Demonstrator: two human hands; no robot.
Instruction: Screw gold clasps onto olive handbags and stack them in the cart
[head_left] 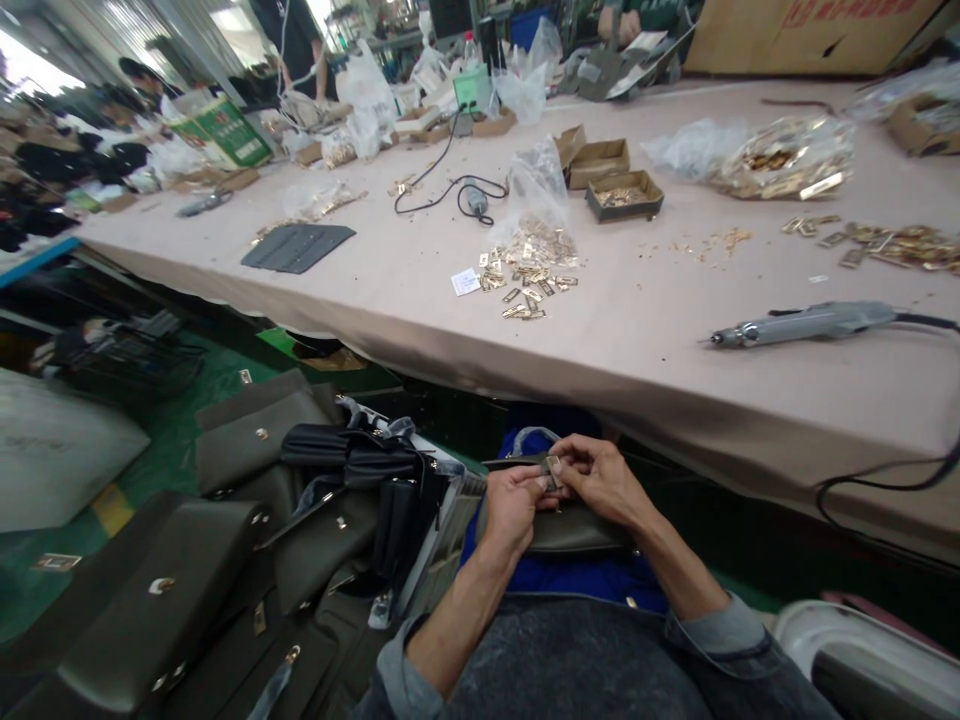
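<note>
At lower centre, a worker's left hand [514, 505] and right hand [600, 480] pinch a small gold clasp [553, 470] against an olive bag [562, 528] resting in the lap, fingers closed on it. An electric screwdriver [806, 323] lies on the table [637, 300] at right.

Table [637, 330] | screwdriver [810, 323] | brass fittings [529, 275] | cardboard tray [624, 195] | grey panel [298, 246] | bags on floor [247, 520]

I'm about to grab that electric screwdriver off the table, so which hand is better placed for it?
Probably the right hand. The electric screwdriver lies on the table to its right side, while the left hand is farther away. Both hands pinch a small metal clasp on the olive bag.
</note>
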